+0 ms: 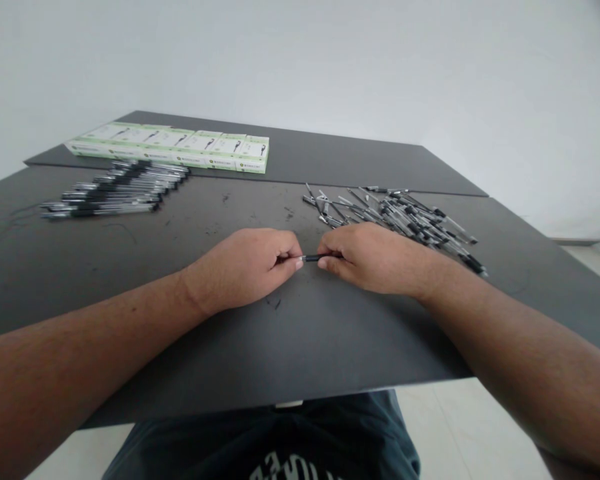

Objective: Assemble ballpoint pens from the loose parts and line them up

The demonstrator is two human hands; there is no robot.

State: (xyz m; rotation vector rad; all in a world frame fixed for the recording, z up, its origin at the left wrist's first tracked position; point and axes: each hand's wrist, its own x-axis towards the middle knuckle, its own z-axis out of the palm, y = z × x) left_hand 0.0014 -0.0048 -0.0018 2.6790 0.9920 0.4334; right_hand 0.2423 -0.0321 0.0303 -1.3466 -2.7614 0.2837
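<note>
Between my two hands, a black and clear pen (311,257) is held level, just above the dark grey table (300,347). My left hand (253,263) pinches its left end between thumb and fingers. On the other end, my right hand (367,257) closes in the same way. Only the short middle stretch of the pen shows; both ends are hidden in my fingers. Just behind my right hand lies a loose heap of pen parts (415,220), clear barrels with black grips, thin refills and caps among them.
At the left, several pens (117,190) lie side by side in a neat pile. Behind them, a row of green and white boxes (180,147) stands on the table's far section. Dark marks (275,303) spot the tabletop, and a white wall (300,60) rises behind.
</note>
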